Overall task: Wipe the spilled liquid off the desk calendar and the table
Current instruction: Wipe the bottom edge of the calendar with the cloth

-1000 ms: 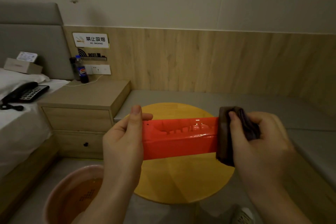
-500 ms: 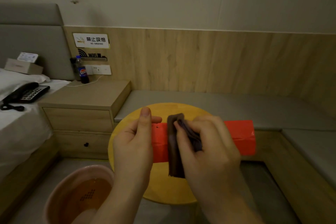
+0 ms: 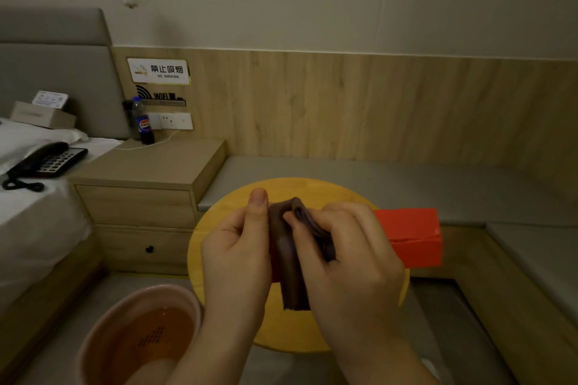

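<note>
Nearest, a pink plastic basin [image 3: 93, 350] sits low on the floor at the left, holding amber liquid. Above it the left hand [image 3: 234, 247] pinches the left end of the desk calendar [image 3: 409, 237], thumb upright. The right hand [image 3: 350, 259] is clenched around a folded brown cloth [image 3: 289, 259], soft and creased, pressed against the calendar just beside the left thumb. The calendar is a long, glossy red block held level in the air over the round yellow wooden counter [image 3: 225, 206], its right end jutting past the rim. Farther off stand a pale wood nightstand [image 3: 140, 178], a cola bottle [image 3: 144, 122] and a grey cushioned bench [image 3: 406, 184].
</note>
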A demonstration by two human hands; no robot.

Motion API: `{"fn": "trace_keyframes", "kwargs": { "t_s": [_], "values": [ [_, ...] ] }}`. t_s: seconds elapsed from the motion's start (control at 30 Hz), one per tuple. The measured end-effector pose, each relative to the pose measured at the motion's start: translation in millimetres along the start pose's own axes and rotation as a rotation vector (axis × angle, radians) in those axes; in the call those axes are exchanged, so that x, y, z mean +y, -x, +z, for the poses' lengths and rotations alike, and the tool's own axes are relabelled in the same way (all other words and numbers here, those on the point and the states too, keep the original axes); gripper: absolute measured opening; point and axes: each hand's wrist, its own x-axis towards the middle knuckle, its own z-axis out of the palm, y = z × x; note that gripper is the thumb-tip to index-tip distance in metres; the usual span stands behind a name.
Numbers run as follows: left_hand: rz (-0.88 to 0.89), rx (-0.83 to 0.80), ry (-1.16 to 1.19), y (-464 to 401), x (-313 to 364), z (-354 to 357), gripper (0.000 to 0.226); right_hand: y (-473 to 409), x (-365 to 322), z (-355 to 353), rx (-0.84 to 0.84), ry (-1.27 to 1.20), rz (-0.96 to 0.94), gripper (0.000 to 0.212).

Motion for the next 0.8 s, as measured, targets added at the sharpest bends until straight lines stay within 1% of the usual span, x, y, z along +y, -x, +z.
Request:
{"fn": "trace_keyframes", "kwargs": {
  "t_s": [0.17,0.37,0.6,0.7,0.8],
  "values": [
    [-0.01,0.103,-0.052,0,-1,0,0.048,-2,17,-13,0.039,0.044,0.05,0.019],
    [-0.032,0.145,-0.096,-2,4,-7,0.053,-6,49,-34,0.13,0.143,0.09,0.019],
    [-0.019,0.142,-0.047,-1,13,-12,0.057,-14,91,-60,0.208,0.256,0.182,0.025],
    [-0.031,0.133,-0.044,-2,13,-12,0.052,-18,96,-67,0.224,0.281,0.186,0.022],
    [-0.047,0.136,-0.046,-2,14,-10,0.05,-17,97,-67,0.213,0.256,0.222,0.02]
  ]
}}
